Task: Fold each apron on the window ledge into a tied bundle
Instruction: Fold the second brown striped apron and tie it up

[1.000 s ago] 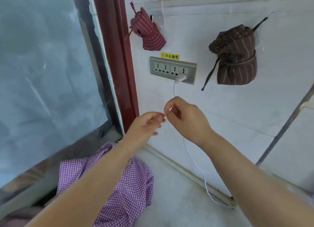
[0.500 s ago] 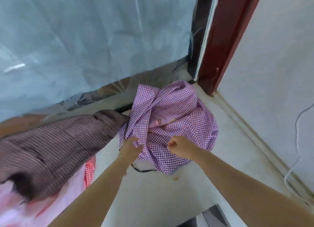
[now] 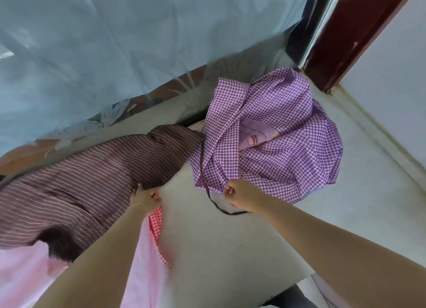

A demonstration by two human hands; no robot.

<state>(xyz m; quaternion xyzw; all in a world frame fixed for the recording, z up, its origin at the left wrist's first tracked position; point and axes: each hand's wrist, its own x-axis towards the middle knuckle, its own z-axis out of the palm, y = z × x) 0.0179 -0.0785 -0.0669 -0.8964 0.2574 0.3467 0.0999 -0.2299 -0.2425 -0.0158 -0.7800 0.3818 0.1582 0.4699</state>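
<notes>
Window ledge [image 3: 230, 250], left hand [image 3: 146, 198] gripping brown striped apron [image 3: 80, 181], right hand [image 3: 239, 193] pinching purple checked apron [image 3: 288, 151] edge

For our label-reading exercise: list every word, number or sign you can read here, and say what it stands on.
None can be read.
Pink label inside the purple checked apron: a line of small print, too blurred to read.

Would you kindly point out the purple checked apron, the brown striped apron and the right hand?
purple checked apron [image 3: 288, 167], head view, front fabric.
brown striped apron [image 3: 87, 176], head view, middle.
right hand [image 3: 242, 196], head view, back of hand.
</notes>
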